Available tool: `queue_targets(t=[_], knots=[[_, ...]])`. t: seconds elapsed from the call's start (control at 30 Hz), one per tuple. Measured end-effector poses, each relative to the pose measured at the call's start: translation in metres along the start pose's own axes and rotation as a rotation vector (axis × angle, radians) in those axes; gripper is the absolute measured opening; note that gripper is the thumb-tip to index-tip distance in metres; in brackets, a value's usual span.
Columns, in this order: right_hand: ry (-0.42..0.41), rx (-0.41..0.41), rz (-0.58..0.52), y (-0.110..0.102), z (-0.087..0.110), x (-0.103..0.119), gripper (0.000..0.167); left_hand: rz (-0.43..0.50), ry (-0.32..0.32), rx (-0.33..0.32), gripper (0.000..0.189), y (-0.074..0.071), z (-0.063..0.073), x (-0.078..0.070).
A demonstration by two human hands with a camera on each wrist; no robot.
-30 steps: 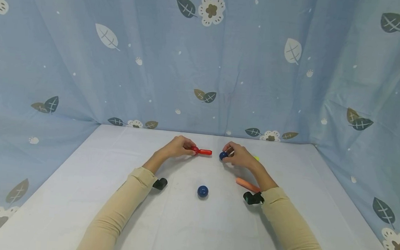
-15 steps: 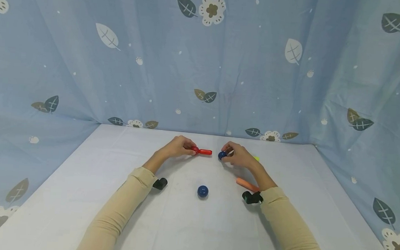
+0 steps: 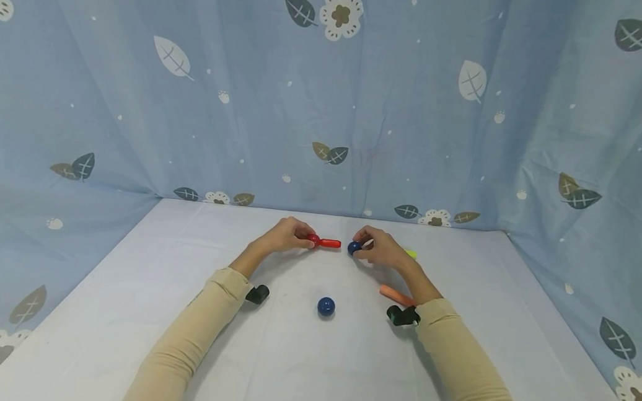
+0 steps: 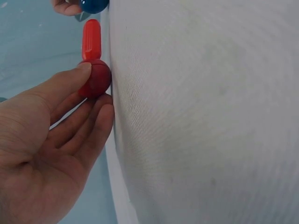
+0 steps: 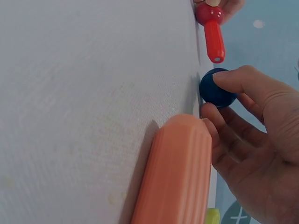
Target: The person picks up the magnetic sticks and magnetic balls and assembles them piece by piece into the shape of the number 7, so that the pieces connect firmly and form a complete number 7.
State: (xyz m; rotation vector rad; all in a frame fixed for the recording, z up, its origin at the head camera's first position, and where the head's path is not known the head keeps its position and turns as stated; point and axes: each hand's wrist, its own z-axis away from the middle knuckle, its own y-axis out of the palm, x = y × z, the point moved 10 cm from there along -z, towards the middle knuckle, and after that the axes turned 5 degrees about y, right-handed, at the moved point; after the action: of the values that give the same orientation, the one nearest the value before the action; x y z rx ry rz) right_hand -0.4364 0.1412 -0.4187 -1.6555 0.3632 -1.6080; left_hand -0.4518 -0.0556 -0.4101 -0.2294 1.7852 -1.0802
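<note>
My left hand (image 3: 287, 235) pinches a red ball (image 4: 97, 78) between thumb and fingers. From that ball a ridged red stick (image 3: 330, 243) points right, its small socket end facing the other hand. My right hand (image 3: 381, 248) pinches a dark blue ball (image 5: 217, 88), held just short of the red stick's free end with a narrow gap between them. A second blue ball (image 3: 326, 307) lies on the white table nearer to me, between the forearms.
An orange ridged stick (image 3: 396, 295) lies on the table beside my right wrist, partly behind the wrist camera (image 3: 402, 316). A yellow-green piece (image 3: 411, 254) shows beyond the right hand, mostly hidden. A blue patterned curtain (image 3: 328, 101) stands behind the table (image 3: 286, 372).
My right hand has shifted slightly left with the blue ball, narrowing the gap to the red stick. The left hand and the other pieces stay where they were.
</note>
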Motion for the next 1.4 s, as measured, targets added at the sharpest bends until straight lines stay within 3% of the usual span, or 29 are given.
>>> queue_targets(t=[1.4], knots=[[-0.01, 0.01, -0.016, 0.007, -0.01, 0.006, 0.031, -0.002, -0.016, 0.001, 0.033, 0.001, -0.002, 0.003]])
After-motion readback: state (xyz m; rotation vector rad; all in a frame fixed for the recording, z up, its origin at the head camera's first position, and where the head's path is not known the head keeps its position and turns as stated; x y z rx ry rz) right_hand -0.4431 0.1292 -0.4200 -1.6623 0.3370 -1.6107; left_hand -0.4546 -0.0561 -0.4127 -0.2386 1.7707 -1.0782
